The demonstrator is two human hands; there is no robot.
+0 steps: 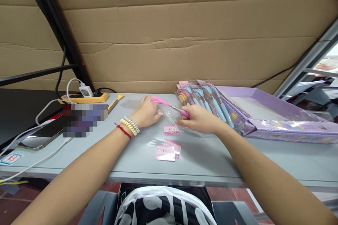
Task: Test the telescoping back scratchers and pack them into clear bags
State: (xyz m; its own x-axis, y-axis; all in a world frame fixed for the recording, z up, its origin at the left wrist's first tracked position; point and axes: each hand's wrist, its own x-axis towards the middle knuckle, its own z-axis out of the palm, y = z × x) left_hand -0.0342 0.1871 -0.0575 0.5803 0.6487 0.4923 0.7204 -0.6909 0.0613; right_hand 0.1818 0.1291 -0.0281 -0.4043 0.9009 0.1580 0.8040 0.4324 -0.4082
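My right hand (198, 119) grips the pink handle of a pink back scratcher (164, 102) whose claw end points left. My left hand (146, 112) lies on a clear plastic sleeve (169, 114) on the grey table (137, 161), fingers curled on its edge near the claw. A small pink card (171, 130) lies just below my hands. Two more pink cards (169, 150) lie nearer the table's front edge. My left wrist wears a red string and bead bracelets.
A stack of packaged blue-handled scratchers (208, 102) leans on a purple box (266, 116) at right. A yellow scratcher (116, 101), an orange power strip (84, 97) with a white charger, a phone (42, 135) and cables lie at left. Cardboard wall behind.
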